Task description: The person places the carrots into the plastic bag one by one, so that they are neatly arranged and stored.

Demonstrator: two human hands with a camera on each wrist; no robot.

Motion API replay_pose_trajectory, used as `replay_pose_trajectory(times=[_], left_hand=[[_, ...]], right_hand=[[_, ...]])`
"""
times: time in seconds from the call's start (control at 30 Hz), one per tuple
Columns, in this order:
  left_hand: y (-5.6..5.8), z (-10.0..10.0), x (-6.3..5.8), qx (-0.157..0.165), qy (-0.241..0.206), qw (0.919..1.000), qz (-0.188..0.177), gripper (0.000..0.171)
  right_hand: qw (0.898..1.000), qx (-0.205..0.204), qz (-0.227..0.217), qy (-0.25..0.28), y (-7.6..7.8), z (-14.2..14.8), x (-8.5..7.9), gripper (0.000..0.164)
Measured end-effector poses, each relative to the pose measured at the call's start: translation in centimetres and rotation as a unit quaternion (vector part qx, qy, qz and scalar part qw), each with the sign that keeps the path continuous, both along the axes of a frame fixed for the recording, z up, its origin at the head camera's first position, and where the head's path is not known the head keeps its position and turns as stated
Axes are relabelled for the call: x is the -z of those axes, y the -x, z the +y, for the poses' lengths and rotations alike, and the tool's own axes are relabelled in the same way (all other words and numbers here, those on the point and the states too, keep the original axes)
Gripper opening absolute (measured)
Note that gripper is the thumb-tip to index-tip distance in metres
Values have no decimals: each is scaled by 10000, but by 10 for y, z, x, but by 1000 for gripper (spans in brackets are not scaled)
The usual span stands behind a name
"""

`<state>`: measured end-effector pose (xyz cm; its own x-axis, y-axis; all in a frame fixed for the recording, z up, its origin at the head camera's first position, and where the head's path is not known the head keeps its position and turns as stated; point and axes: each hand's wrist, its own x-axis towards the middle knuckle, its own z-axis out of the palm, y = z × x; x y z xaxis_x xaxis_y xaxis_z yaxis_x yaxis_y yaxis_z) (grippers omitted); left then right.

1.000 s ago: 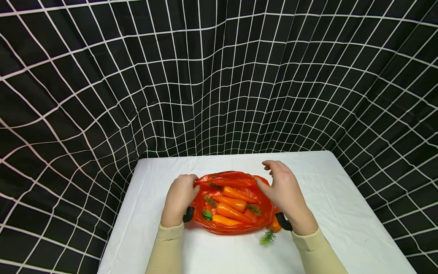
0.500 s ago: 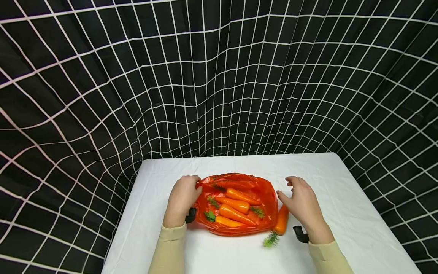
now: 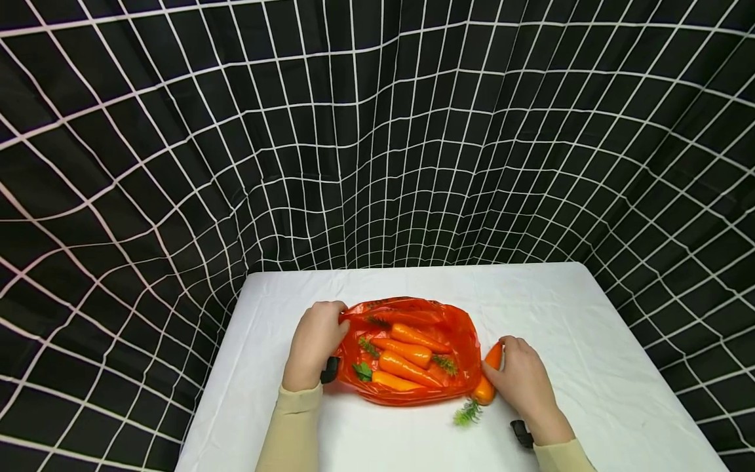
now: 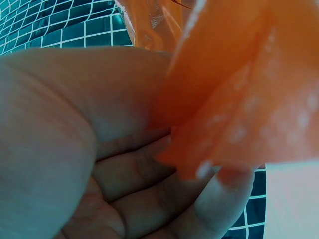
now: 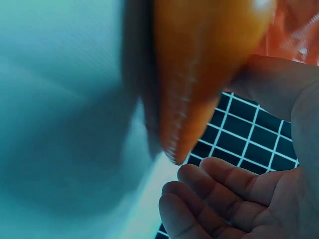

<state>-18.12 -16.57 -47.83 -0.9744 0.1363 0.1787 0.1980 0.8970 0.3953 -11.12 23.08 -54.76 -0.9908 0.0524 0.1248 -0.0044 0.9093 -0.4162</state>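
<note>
My left hand (image 3: 315,341) pinches the left rim of a red plastic bag (image 3: 466,328), which lies with its mouth open toward me. Thin folds of the bag (image 4: 239,119) show between thumb and fingers in the left wrist view. Inside are several orange carrots (image 3: 407,367) with green tops. Right of the bag, a loose carrot (image 3: 485,393) lies on the table with its leafy top (image 3: 468,413) toward me. My right hand (image 3: 525,377) is at this carrot, thumb close along its side. In the right wrist view its loosely bent fingers (image 5: 214,199) stand off the carrot's tip.
A white cloth covers the table (image 3: 401,439). Behind it and along the sides hangs a black curtain (image 3: 377,164) with a white grid. Each wrist wears a black strap, such as the right strap (image 3: 522,434).
My right hand has let go of the bag's right rim, moved right and come down to the loose carrot. The left hand still holds the bag's left rim.
</note>
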Motion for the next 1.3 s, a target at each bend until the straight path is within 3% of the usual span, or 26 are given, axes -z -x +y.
replay_pose_trajectory(times=[0.37,0.77,1.03,1.3], left_hand=[[1,2,-1,18,0,10000,2,13],[0,2,-1,28,14,10000,2,13],[0,2,-1,24,43,10000,-17,12],[-1,1,-1,4,42,10000,-19,13]], right_hand=[[9980,239,-587,12,-2,-6,10,65],[9978,362,-542,136,-1,5,10,64],[9984,455,90,322,3,12,-21,65],[9888,457,1300,571,13,3,-67,64]])
